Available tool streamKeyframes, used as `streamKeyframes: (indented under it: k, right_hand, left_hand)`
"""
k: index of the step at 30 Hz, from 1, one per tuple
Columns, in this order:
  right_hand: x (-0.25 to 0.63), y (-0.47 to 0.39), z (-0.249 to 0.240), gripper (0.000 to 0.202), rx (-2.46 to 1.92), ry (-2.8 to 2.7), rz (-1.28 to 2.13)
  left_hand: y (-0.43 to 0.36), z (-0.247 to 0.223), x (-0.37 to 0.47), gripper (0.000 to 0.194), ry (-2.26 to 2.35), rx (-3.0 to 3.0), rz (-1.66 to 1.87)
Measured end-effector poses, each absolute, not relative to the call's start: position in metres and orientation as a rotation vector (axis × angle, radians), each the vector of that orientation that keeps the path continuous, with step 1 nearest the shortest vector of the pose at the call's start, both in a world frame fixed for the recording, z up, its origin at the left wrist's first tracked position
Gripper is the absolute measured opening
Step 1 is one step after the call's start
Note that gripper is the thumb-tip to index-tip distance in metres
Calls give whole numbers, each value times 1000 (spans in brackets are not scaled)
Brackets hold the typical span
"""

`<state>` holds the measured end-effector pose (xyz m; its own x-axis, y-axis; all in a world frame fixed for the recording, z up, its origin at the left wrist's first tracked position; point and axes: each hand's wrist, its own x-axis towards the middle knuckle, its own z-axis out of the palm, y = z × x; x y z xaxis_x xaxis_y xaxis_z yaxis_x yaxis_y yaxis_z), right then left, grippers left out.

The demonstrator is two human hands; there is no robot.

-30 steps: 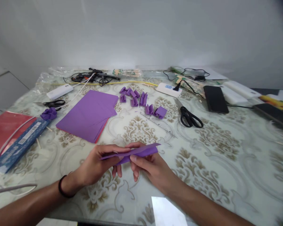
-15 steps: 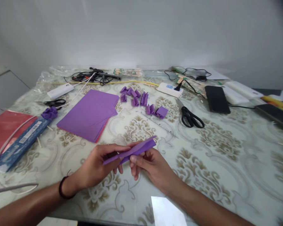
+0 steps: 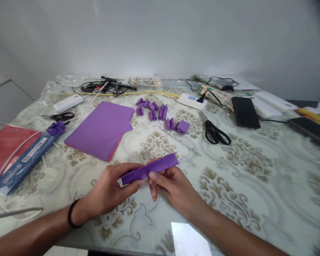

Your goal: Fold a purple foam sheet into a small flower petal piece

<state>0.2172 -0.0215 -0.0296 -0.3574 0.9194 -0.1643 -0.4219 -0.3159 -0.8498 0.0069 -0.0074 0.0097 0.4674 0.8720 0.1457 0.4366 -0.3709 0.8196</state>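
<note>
The left hand point(image 3: 109, 186) and right hand point(image 3: 173, 183) both pinch a folded purple paper strip point(image 3: 152, 168). Far back, a clear plastic packet point(image 3: 160, 83) holds pale, thin sticks point(image 3: 146, 82).

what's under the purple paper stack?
A red layer shows along the near right edge of the purple paper stack. The rest underneath is covered, so I can't tell how far it extends.

Folded purple paper strip point(image 3: 156, 168): tipped over, broadside to view now!
Bare left hand point(image 3: 110, 186): thumb shifted to strip's lower edge!
</note>
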Motion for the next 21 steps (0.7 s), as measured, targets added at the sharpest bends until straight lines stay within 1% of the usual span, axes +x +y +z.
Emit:
streamKeyframes:
  k: [13, 17, 21]
  right_hand:
    - [217, -23, -30, 33, -830, -902, 1813]
    - [216, -22, -29, 33, -816, -914, 1795]
    - [215, -22, -27, 26, -801, -889, 1774]
  left_hand:
    - [-8, 8, 7, 22, 1042, 2166, 840]
    - [-8, 3, 6, 24, 1008, 2224, 853]
    - [-7, 1, 4, 31, 953, 2248, 837]
